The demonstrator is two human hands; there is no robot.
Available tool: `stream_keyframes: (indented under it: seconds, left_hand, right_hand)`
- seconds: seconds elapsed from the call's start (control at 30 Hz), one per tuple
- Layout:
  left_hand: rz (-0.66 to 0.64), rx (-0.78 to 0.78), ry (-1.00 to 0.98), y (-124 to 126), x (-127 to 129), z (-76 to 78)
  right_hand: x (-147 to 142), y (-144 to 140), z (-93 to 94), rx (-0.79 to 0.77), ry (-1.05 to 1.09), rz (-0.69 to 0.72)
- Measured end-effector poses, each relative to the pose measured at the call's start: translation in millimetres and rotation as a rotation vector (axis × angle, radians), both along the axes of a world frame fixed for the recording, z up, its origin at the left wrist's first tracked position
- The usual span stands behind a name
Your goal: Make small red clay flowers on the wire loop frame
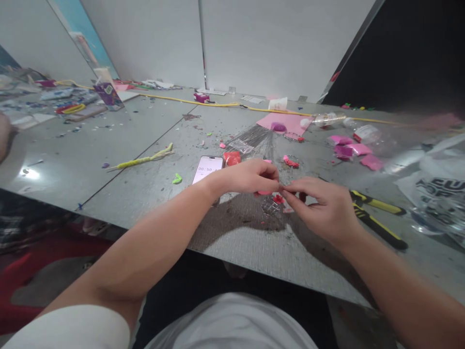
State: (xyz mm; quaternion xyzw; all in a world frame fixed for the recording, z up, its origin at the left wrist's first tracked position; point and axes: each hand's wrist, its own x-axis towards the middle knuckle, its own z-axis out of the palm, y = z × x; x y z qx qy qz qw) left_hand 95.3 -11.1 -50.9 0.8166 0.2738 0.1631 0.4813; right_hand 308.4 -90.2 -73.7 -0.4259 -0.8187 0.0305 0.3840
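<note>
— Grey table (119, 145), white walls behind. What are the hands doing?
— Left hand (250, 177) and right hand (323, 208) meet fingertip to fingertip near the front edge, both pinching a small pink piece (265, 192).
— Around them?
— Phone (208, 169) just left, pliers (378, 215) right, pink sheet (285, 121) toward the back edge.

Both hands meeting fingertip to fingertip above the surface (145, 126), left hand (250, 177) beside right hand (321, 206). Just left of them, a phone (208, 169); farther left, a pipe cleaner (145, 158). Right of the right hand, pliers (378, 218). Behind, a paper sheet (286, 121), bottle (327, 118) at its right.
</note>
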Motion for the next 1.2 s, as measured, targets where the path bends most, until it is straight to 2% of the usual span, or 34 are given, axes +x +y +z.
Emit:
stream_keyframes:
  seconds: [0.1, 0.17, 0.33, 0.4, 0.47, 0.67, 0.77, 0.83, 0.9, 0.97, 1.07, 1.2]
  left_hand:
    - [0.032, 0.008, 0.004, -1, -2, 2.9]
    - [0.091, 0.067, 0.033, -1, -5, 4.6]
    - [0.260, 0.529, 0.323, 7, -9, 0.3]
    - [0.260, 0.618, 0.430, 9, -8, -3.4]
    - [0.242, 0.637, 0.467, 11, -7, -6.3]
    - [0.227, 0.656, 0.471, 12, -7, -8.6]
    - [0.262, 0.669, 0.444, 12, -7, -5.8]
    - [0.287, 0.677, 0.338, 10, -6, -2.1]
    - [0.289, 0.590, 0.158, 6, -4, 1.9]
    - [0.246, 0.416, 0.027, 1, -1, 4.7]
    - [0.156, 0.228, 0.015, -6, 3, 4.2]
    - [0.153, 0.165, 0.027, -11, 9, -1.5]
  right_hand:
    - [3, 2, -0.7, -0.098, 0.149, -0.173]
    - [7, 4, -2.5, -0.154, 0.268, -0.267]
    - [12, 10, -5.3, -0.206, 0.297, -0.285]
    - [9, 9, -4.2, -0.206, 0.296, -0.303]
    - [5, 7, -2.8, -0.213, 0.328, -0.310]
    - [1, 6, -1.9, -0.250, 0.457, -0.278]
    - [1, 6, -1.9, -0.222, 0.429, -0.279]
    - [2, 6, -2.3, -0.202, 0.380, -0.310]
    - [2, 6, -3.8, -0.147, 0.336, -0.342]
    - [3, 5, -6.0, -0.036, 0.269, -0.332]
    - [6, 7, -8.5, 0.113, 0.073, -0.260]
    - [9, 11, -7.9, 0.179, -0.180, -0.166]
